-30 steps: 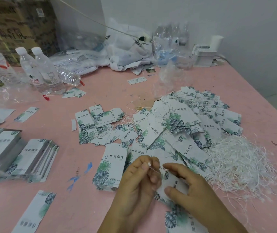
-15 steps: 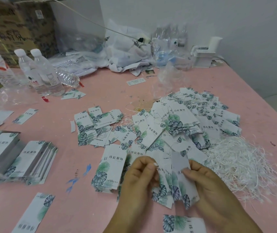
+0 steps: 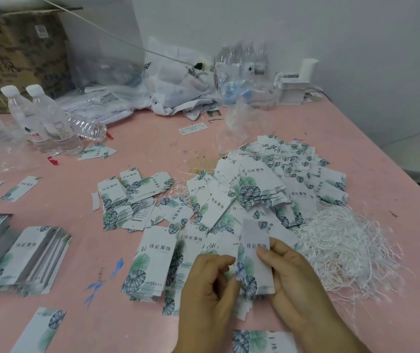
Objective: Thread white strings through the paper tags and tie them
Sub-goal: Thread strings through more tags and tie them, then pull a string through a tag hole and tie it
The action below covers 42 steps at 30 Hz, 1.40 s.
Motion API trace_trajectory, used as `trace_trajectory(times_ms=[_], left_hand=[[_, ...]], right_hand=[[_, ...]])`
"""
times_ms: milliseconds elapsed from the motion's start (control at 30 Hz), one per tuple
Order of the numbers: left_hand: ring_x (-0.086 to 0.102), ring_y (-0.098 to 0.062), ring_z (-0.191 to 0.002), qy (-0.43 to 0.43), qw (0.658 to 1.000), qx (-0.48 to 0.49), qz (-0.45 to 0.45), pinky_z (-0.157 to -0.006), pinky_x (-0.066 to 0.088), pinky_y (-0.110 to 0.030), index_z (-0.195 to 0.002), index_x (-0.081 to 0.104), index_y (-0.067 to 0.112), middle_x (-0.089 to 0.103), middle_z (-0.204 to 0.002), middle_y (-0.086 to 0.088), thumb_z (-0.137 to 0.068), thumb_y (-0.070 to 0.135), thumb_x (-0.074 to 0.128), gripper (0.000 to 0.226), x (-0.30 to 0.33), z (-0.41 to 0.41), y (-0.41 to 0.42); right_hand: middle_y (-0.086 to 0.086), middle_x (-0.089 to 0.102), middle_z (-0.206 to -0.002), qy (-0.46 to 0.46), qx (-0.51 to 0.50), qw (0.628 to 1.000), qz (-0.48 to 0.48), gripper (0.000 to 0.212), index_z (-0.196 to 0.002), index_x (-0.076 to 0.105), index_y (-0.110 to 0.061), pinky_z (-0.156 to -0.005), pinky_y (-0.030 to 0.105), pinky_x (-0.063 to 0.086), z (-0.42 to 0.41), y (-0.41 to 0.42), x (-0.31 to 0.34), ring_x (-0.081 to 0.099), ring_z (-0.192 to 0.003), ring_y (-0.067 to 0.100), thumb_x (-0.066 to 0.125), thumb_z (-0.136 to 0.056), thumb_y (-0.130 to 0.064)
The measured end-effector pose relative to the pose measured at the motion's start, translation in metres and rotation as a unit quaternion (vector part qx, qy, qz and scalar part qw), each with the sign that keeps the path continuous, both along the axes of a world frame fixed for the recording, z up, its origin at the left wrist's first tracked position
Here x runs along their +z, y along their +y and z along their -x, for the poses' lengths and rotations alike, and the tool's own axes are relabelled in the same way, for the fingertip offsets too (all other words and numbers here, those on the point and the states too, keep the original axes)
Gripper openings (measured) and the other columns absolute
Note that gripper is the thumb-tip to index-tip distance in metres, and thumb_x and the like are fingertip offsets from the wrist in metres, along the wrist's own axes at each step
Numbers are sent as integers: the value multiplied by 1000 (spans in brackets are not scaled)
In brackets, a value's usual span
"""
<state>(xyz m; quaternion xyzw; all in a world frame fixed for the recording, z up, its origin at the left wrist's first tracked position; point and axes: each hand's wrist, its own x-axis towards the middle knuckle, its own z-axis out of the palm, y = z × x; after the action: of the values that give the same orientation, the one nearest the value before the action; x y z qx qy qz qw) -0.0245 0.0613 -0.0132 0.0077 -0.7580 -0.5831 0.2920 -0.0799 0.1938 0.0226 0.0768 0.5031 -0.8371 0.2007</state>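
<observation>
Both hands meet low in the middle of the pink table (image 3: 153,138). My right hand (image 3: 290,278) pinches a small bunch of white paper tags with green leaf print (image 3: 256,261), held upright and slightly blurred. My left hand (image 3: 209,284) has its fingers curled against the bunch's left edge; whether it holds a string is hidden. A tangle of white strings (image 3: 344,248) lies just right of my right hand. A big heap of tags (image 3: 267,189) spreads beyond the hands.
Stacks of tags (image 3: 33,256) sit at the left, loose tags (image 3: 130,200) in the middle. Water bottles (image 3: 51,123) stand at the back left beside a cardboard box (image 3: 17,54). Plastic bags (image 3: 178,82) and a white box (image 3: 293,87) line the wall.
The hands were working a string close together; then my right hand picked up a bunch of tags and now holds it higher and more upright between both hands.
</observation>
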Motion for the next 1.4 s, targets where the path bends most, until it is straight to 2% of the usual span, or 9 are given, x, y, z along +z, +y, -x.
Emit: trace_trajectory(times_ms=[200, 333, 400, 500, 633, 767, 900, 1133, 1400], left_hand=[[59, -5, -73, -10, 997, 46, 68, -61, 44, -10, -89, 64, 34, 60, -90, 16, -80, 5, 64, 31, 10, 0, 1], [59, 0, -81, -19, 993, 62, 94, -66, 40, -5, -90, 61, 38, 58, -92, 21, -81, 5, 64, 34, 11, 2, -3], [57, -2, -81, -37, 991, 69, 106, -69, 40, -7, -92, 63, 34, 55, -94, 24, -84, 5, 66, 30, 7, 2, -8], [53, -2, -94, -57, 987, 81, 126, -78, 40, -13, -101, 63, 27, 51, -100, 27, -84, 13, 69, 23, 3, 4, -12], [43, -7, -103, -113, 975, 81, 176, -88, 41, -27, -112, 61, 24, 48, -105, 19, -81, 29, 72, 34, -2, 4, -10], [35, -8, -114, -175, 960, 74, 208, -100, 38, -32, -126, 54, 23, 44, -119, 12, -78, 40, 75, 55, -7, 1, -7], [38, -9, -114, -170, 962, 73, 200, -98, 37, -31, -123, 54, 25, 43, -118, 14, -76, 39, 77, 54, -8, -1, -4], [38, -3, -110, -128, 964, 95, 211, -94, 37, -29, -114, 52, 33, 37, -113, 23, -76, 40, 70, 43, -7, 3, -3], [37, 3, -118, -116, 973, 83, 182, -99, 31, -16, -109, 63, 25, 46, -115, 17, -84, 36, 62, 28, -5, 1, -6]], right_hand=[[11, 74, -101, 167, -73, 954, -236, 19, -99, 74, -22, -85, 52, 54, 91, 5, 41, 69, -87, 25, 59, -93, -11], [17, 46, -144, 241, -65, 830, -499, 42, -141, 42, -8, -101, 41, 41, 135, 0, 55, 50, -125, 29, 46, -100, -12], [3, 41, -147, 268, -90, 819, -499, 43, -143, 41, -17, -101, 28, 37, 121, 4, 51, 44, -129, 15, 43, -100, -11], [-11, 57, -125, 303, -109, 834, -449, 31, -120, 56, -35, -80, 8, 41, 74, 13, 29, 54, -103, -9, 50, -99, -14], [-19, 65, -92, 299, -77, 839, -448, 28, -95, 64, -46, -70, 18, 53, 12, 27, -9, 61, -83, 0, 63, -92, -18], [-23, 56, -90, 375, -13, 701, -607, 24, -105, 66, -36, -69, 19, 44, -9, 33, -19, 54, -85, -1, 72, -82, -32], [-12, 51, -109, 346, 98, 607, -709, 63, -132, 55, -27, -86, 28, 41, -10, 34, -25, 46, -100, 11, 61, -80, -62], [-25, 56, -91, 331, 45, 734, -592, 41, -97, 51, -46, -70, 18, 42, -6, 30, -22, 50, -88, -6, 81, -69, -44], [-21, 73, -91, 296, 35, 851, -434, 14, -101, 67, -40, -65, 12, 51, -11, 22, -23, 68, -80, -4, 66, -87, -40]])
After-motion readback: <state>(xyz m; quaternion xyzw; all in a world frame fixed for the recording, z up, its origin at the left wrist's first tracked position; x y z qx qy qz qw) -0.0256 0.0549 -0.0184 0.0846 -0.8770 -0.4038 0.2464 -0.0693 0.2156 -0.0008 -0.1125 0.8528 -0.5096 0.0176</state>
